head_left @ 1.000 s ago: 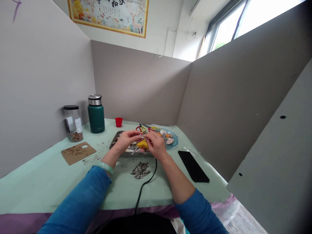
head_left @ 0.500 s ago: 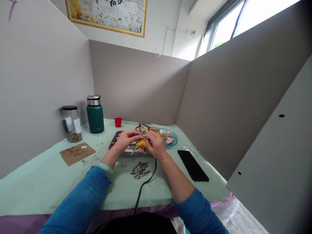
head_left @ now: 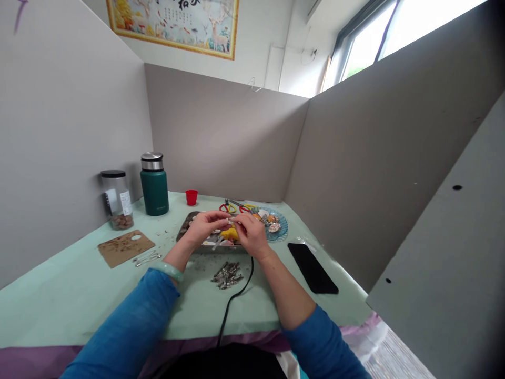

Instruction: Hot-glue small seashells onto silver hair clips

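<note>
Above the metal tray (head_left: 201,249), my left hand (head_left: 202,228) and my right hand (head_left: 252,235) meet fingertip to fingertip. Both pinch a small pale, silvery piece (head_left: 230,221), too small to name and partly covered by the fingers. Beneath them the tray holds a yellow item (head_left: 229,233) and several whitish and pink pieces, partly hidden by my hands. A heap of small metal pieces (head_left: 227,275), perhaps clips or pin backs, lies on the cloth in front of the tray.
Behind my right hand are a blue glass plate (head_left: 284,227) of shells and red-and-yellow-handled pliers (head_left: 228,208). A phone (head_left: 313,268), black cable (head_left: 231,299), safety pins (head_left: 147,258), brown card (head_left: 125,248), jar (head_left: 118,202), green flask (head_left: 154,189) and red cup (head_left: 191,198) surround the tray.
Hardly anything differs. Both hands stay over the tray around the small piece, with only a slight shift of the fingers.
</note>
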`<state>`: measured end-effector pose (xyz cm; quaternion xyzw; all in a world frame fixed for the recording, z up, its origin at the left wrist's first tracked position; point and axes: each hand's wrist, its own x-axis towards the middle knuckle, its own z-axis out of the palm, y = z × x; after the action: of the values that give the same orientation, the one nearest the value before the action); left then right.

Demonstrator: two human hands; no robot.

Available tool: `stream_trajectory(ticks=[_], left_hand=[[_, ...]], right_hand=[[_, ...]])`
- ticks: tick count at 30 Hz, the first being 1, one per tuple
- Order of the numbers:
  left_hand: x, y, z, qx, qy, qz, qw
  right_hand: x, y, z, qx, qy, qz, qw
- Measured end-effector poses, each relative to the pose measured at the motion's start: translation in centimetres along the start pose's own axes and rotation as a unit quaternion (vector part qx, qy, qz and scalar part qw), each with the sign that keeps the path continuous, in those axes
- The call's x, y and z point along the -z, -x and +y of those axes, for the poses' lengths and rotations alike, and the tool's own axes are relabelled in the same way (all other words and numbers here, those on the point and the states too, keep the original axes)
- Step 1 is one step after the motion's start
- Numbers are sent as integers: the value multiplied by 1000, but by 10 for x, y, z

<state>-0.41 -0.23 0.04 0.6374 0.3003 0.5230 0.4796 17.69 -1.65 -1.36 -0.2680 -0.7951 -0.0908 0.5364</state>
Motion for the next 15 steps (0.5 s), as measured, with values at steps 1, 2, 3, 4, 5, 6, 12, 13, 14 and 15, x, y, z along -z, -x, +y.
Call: stream_trajectory(ticks=[1, 2, 3, 4, 5, 6, 12, 13, 14, 15], left_hand=[[0, 0, 0, -2, 1, 1, 1000], [0, 0, 0, -2, 1, 2, 1000], [0, 0, 0, -2, 1, 4, 1000], [0, 0, 0, -2, 0, 6, 1000], [0, 0, 0, -1, -1, 9, 1000], [0, 0, 0, -1, -2, 11, 1000], [-1, 1, 3, -4, -3, 12, 1000], [-2, 1, 3, -5, -4, 11, 1000], [-2, 1, 3, -5, -5, 10, 1000], [-1, 1, 3, -4, -5, 10, 1000]], right_hand=[[0, 0, 0, 0, 2, 0, 1000], [0, 0, 0, 1, 3, -1, 1000], [0, 0, 0, 2, 3, -1, 1000], [0, 0, 0, 2, 2, -3, 1000], [0, 0, 0, 2, 1, -5, 1000], [0, 0, -1, 1, -1, -7, 1000], [0, -2, -3, 2, -17, -12, 1000], [0, -2, -3, 3, -19, -12, 1000], [0, -2, -3, 3, -21, -13, 1000], [0, -2, -3, 3, -22, -13, 1000]])
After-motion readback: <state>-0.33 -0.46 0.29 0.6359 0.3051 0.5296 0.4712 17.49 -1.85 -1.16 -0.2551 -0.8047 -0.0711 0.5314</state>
